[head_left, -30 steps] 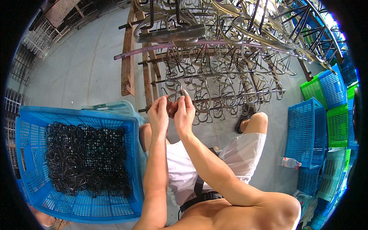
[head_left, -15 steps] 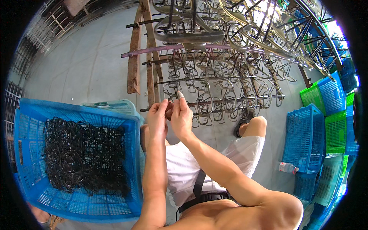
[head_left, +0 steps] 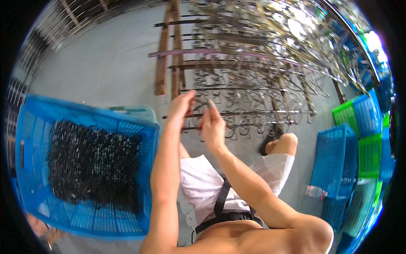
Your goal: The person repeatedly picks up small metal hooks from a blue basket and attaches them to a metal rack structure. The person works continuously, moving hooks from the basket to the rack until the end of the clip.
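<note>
My left hand (head_left: 182, 106) is raised in front of the lower rack bars, its fingers curled inward. My right hand (head_left: 215, 126) is a short gap to its right, thumb and bent fingers close together, with a pale grey cover on one fingertip. Both look closed, but motion blur hides what they hold. Just beyond them is a metal rack (head_left: 198, 89) hung with many thin, looped, greyish pieces (head_left: 249, 101). To my left stands a blue plastic basket (head_left: 84, 230) holding a tangled heap of thin black looped pieces (head_left: 91, 165).
Stacked blue basket (head_left: 330, 156) and green basket (head_left: 370, 156) line the right side. A clear plastic bottle (head_left: 316, 192) lies beside them. Behind the left basket sits a pale green basket (head_left: 144, 112). Rusty uprights (head_left: 163, 63) support the rack's left end.
My hands, together before, have moved apart: the left slightly up, the right to the right and down. The whole view has shifted a little and is blurred.
</note>
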Action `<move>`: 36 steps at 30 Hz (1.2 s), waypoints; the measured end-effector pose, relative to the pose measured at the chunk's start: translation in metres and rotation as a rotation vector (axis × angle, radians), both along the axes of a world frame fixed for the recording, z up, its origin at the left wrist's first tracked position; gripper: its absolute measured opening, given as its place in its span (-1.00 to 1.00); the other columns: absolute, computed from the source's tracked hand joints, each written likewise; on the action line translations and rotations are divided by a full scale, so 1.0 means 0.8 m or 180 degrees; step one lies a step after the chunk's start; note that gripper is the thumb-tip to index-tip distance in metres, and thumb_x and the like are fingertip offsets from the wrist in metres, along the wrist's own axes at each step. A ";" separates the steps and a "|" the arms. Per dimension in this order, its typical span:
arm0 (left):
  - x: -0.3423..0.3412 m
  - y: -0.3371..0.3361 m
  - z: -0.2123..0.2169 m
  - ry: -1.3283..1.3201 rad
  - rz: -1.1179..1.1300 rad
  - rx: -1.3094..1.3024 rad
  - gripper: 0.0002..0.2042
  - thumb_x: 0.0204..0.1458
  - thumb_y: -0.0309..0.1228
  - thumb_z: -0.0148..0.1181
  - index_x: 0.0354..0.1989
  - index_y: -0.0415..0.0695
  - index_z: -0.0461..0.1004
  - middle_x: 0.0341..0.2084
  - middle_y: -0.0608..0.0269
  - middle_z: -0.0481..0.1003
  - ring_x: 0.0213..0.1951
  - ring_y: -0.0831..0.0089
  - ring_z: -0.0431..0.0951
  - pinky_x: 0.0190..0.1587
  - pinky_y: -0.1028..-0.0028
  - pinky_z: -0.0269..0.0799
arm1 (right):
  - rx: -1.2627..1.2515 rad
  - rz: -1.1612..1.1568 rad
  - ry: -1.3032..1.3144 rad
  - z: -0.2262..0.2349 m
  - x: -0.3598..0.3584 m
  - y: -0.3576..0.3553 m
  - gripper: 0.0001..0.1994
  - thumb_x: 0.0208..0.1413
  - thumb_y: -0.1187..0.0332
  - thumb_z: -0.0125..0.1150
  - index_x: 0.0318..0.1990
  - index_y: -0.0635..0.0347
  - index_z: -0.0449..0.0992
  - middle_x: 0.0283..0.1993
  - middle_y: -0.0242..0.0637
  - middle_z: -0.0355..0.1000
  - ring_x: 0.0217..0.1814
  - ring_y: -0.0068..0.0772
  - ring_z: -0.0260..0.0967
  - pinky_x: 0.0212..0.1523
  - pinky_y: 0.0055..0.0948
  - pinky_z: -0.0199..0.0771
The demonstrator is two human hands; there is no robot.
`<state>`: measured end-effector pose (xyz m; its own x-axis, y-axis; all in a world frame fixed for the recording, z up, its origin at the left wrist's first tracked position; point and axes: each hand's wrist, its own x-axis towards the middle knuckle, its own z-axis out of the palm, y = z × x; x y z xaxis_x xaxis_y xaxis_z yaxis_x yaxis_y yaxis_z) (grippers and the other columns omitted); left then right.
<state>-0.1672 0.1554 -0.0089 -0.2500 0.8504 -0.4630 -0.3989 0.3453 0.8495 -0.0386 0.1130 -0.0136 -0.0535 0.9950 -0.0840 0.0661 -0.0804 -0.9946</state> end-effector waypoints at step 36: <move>-0.425 -0.493 -0.077 0.1128 0.5093 -0.0233 -0.69 -0.22 -0.37 0.31 -0.31 -0.08 0.34 -0.49 0.26 0.43 -0.62 0.41 0.41 -0.71 0.42 0.29 | -0.1082 0.1919 -0.0778 -0.096 0.112 -0.120 -0.65 0.16 0.33 -0.02 0.04 0.35 0.22 -0.37 -0.25 0.41 -0.35 -0.50 0.37 -0.28 -0.54 0.39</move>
<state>-0.5073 -0.2388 -0.0705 -0.8976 -0.3822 -0.2197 -0.1692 -0.1615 0.9723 0.0514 0.0169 -0.0905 -0.5236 0.7155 -0.4625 0.4131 -0.2616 -0.8723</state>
